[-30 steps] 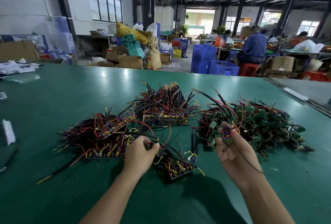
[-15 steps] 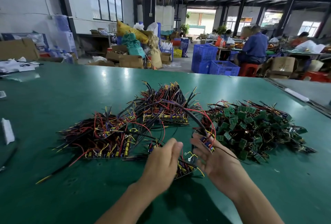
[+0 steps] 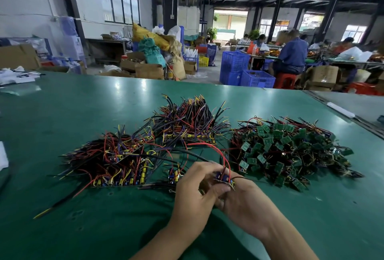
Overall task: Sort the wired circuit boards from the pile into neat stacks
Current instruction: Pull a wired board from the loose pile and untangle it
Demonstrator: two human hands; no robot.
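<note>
Gripping one wired circuit board (image 3: pixel 224 177) in both hands, just off the near-left edge of the loose pile of green boards (image 3: pixel 291 151), raised a little above the green table (image 3: pixel 83 228). Right hand (image 3: pixel 247 203) curled under the board from the pile's side, fingers closed on it. Left hand (image 3: pixel 191 195) curled in from the side away from the pile, thumb and fingers closed on the board's other end and overlapping the right hand's fingertips.

Trailing from the board: a red wire (image 3: pixel 225 159) arching up beside the pile's left edge, and a black wire (image 3: pixel 195 156) running off leftward, away from the pile.

Well left of the pile: a flat stack of wired boards (image 3: pixel 116 166) with red, black and yellow leads. Just left of the pile's far corner: a second wired stack (image 3: pixel 187 126), leads bristling upward. Between the flat stack and the pile, partly hidden by the left hand: a small third stack (image 3: pixel 173 174).

Far beyond the pile, off the table: blue crates (image 3: pixel 257 78).
</note>
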